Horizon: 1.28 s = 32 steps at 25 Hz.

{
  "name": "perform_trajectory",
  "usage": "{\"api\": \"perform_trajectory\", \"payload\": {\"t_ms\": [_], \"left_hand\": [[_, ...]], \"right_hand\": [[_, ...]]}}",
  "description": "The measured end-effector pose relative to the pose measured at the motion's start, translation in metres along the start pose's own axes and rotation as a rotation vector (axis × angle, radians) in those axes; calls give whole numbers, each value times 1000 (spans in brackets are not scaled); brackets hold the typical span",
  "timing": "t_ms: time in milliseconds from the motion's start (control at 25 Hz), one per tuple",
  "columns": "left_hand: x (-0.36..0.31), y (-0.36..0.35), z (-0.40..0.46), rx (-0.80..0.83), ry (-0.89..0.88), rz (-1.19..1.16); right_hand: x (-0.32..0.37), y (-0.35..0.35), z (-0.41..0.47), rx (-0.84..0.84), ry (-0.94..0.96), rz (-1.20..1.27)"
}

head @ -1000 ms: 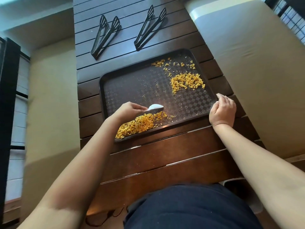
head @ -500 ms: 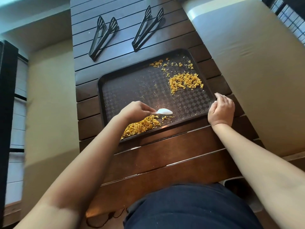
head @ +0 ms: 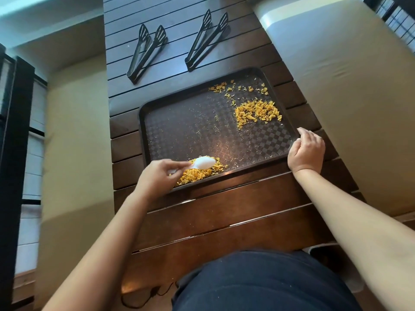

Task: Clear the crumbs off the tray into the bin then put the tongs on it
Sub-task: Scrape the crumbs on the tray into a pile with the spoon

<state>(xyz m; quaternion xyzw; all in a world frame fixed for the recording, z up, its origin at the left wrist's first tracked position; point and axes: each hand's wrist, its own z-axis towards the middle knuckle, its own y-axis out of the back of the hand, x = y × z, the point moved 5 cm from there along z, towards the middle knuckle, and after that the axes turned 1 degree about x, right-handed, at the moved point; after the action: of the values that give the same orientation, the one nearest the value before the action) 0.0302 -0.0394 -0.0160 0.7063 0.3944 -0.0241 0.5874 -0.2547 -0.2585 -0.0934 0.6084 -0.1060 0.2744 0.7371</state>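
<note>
- The white spoon (head: pixel 203 163) is pinched in the left hand (head: pixel 158 177), its bowl held over the near pile (head: pixel 199 172) of crumbs at the tray's near rim.
- The near right corner of the tray (head: pixel 146 135) is touched by the right hand (head: pixel 307 149), fingers loosely curled; whether the rim is truly gripped cannot be told.
- The far pile (head: pixel 257 112) is left on the far right of the tray, with loose bits (head: pixel 238 87) scattered along the far rim.
- Two pairs of tongs, left tongs (head: pixel 146 52) and right tongs (head: pixel 206 39), are laid on the tabletop (head: pixel 224 209) beyond the tray, untouched.
- No bin is clearly seen; something is glimpsed at the near right edge, but what it is cannot be told.
- Risk, as judged: crumbs could be pushed over the low near rim and into the tabletop's slats if the spoon is swept too hard.
- Risk: with the tray only lightly steadied, it could be slid or tipped by a firm scrape, and both piles spilled.
- Against half a second ago: the spoon has been drawn left and raised over the pile, and the right hand has been opened a little at the corner; tongs and far pile are unmoved.
</note>
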Motion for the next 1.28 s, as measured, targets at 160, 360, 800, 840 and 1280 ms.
{"api": "perform_trajectory", "payload": {"t_ms": [160, 360, 800, 840, 1280], "left_hand": [[17, -22, -25, -125, 22, 201], [38, -20, -41, -277, 67, 266], [-11, -44, -14, -221, 15, 134], [-4, -41, -18, -237, 55, 163], [-29, -51, -15, -214, -25, 144]], "right_hand": [[0, 1, 1, -28, 16, 11], [-2, 1, 1, -40, 16, 6], [-2, -1, 0, -49, 23, 14], [-2, -1, 0, -51, 22, 15], [-2, 0, 0, -56, 20, 19]]}}
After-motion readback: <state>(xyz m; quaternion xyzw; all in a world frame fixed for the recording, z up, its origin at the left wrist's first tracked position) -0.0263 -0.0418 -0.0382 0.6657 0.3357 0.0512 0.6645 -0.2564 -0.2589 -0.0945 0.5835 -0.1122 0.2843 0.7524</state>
